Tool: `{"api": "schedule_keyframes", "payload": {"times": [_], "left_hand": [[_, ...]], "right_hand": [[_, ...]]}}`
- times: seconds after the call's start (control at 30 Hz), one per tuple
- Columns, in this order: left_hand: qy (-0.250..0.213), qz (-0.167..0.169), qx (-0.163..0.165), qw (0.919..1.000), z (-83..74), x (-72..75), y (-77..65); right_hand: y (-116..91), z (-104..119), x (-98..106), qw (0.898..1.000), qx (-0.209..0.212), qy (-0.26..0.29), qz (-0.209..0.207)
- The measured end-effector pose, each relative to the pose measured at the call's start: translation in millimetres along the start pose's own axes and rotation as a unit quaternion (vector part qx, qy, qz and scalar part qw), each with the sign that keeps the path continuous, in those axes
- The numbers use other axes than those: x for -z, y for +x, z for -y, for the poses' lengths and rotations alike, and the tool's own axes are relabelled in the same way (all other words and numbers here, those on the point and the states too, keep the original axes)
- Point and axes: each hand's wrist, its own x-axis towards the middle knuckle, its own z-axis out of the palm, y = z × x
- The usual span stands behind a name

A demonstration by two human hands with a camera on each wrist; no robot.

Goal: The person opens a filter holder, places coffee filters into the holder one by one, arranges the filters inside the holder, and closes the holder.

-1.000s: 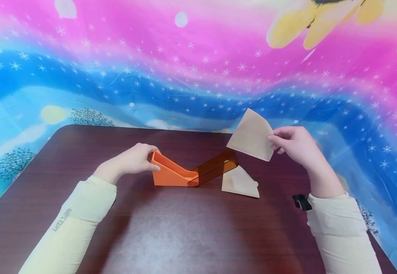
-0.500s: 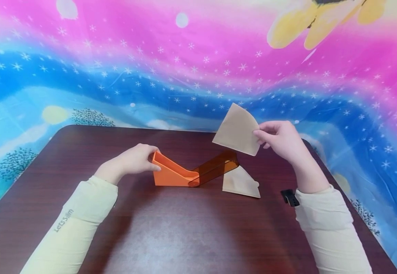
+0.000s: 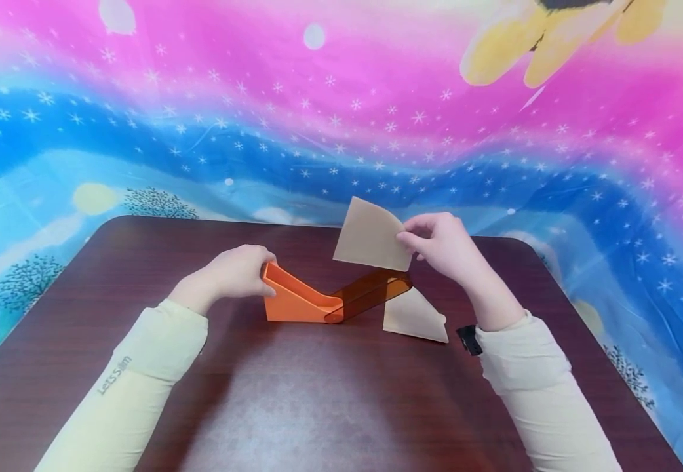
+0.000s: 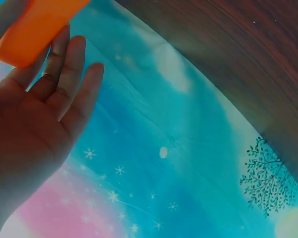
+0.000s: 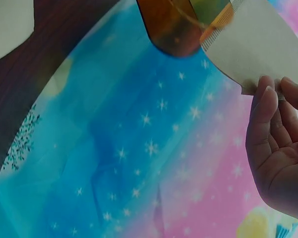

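My left hand holds the tall back end of an orange filter box between thumb and fingers; in the left wrist view the other fingers lie fairly straight beside the box. Its see-through brown lid is swung open to the right. Above that lid, my right hand pinches a tan cone-shaped paper coffee filter by its right edge. The crimped seam of the filter shows in the right wrist view, close to the lid. Another paper filter lies on the table, partly behind the lid.
The dark brown table has a rounded back edge. Behind and around it hangs a pink and blue cloth with snowflakes and trees. A black strap sits at the right sleeve's cuff.
My right hand has carried the paper filter leftward, rising a little and then lowering, from right of the lid to over it. The left hand and box have stayed in place.
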Motion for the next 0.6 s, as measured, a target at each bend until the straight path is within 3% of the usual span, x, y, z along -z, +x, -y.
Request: {"api": "schedule_keyframes", "payload": {"times": [0.6], "left_hand": [[0.035, -0.005, 0.0, 0.9994, -6.4, 1.4, -1.2]], "right_hand": [[11.5, 5.8, -41.0, 0.998, 0.025, -0.055, 0.025]]}}
